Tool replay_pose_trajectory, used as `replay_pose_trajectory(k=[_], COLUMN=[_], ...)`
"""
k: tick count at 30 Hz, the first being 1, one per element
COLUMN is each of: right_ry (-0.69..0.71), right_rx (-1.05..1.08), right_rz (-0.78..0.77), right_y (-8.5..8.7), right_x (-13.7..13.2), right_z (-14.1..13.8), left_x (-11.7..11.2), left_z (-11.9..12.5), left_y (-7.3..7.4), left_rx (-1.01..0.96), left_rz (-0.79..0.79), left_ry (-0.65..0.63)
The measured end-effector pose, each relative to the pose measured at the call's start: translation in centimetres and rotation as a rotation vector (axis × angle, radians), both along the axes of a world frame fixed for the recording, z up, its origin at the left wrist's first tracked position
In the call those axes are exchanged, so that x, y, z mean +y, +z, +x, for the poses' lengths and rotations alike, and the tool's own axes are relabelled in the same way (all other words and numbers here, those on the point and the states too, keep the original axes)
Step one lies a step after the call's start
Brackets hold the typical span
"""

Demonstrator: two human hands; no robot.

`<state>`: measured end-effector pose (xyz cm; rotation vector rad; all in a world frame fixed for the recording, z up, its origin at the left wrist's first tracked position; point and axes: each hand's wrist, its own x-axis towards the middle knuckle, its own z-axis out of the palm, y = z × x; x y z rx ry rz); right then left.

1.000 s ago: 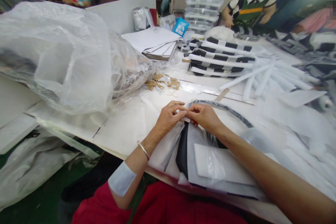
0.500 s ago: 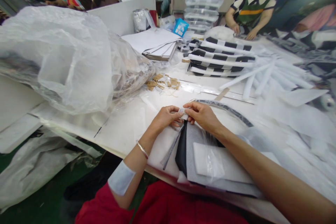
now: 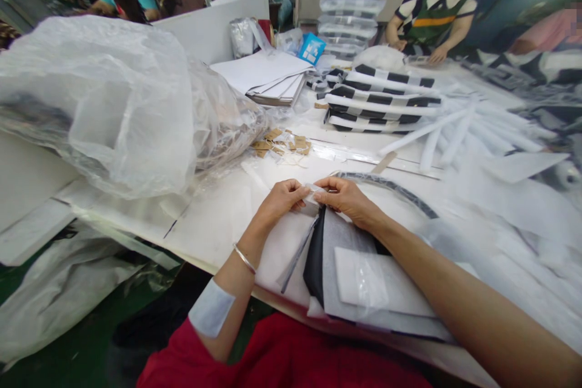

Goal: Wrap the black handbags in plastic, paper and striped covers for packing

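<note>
Both hands pinch a small whitish, film-like piece [image 3: 312, 190] just above the end of a flat black and grey bag [image 3: 314, 267]. My left hand [image 3: 285, 199] grips its left side and my right hand [image 3: 345, 199] its right side, fingertips pressed closed. What the piece is exactly is too small to tell. The bag lies at the table's front edge, with a white padding sheet [image 3: 404, 282] under clear film on top. A thin dark strip [image 3: 297, 254] slants down beside it. Beyond my right hand curves a dark handle [image 3: 400, 188] wrapped in film.
A large plastic-wrapped bundle [image 3: 127, 103] fills the left. Brown tags with strings [image 3: 297, 144] lie ahead, near stacked white sheets [image 3: 264, 70]. Black-and-white striped bags [image 3: 386, 100] and white foam tubes [image 3: 448, 133] occupy the right. A co-worker [image 3: 431, 18] works across the table.
My hands have shifted slightly, with the left fingers moving up and left and the small piece stretched a little more between them. The co-worker's hands across the table have moved.
</note>
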<state>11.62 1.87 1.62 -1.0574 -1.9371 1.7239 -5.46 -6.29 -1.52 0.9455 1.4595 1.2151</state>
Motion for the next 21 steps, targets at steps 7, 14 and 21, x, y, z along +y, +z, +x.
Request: replay_pose_trajectory(k=[7,14,21], right_ry=[-0.051,-0.038,-0.016], right_rx=[-0.026,-0.054,-0.098], right_rz=[0.054,0.127,0.400], right_y=[-0.6,-0.2,-0.4], right_x=[0.2,0.2,0.2], right_z=[-0.3,0.0,0.1], left_x=[-0.3,-0.2,-0.1], left_z=[-0.2,-0.4,-1.3], left_y=[0.3,0.5,0.5], left_rx=[0.049,0.081,0.134], left_rz=[-0.004,0.015,0.136], left_ry=[-0.031,0.065,0.464])
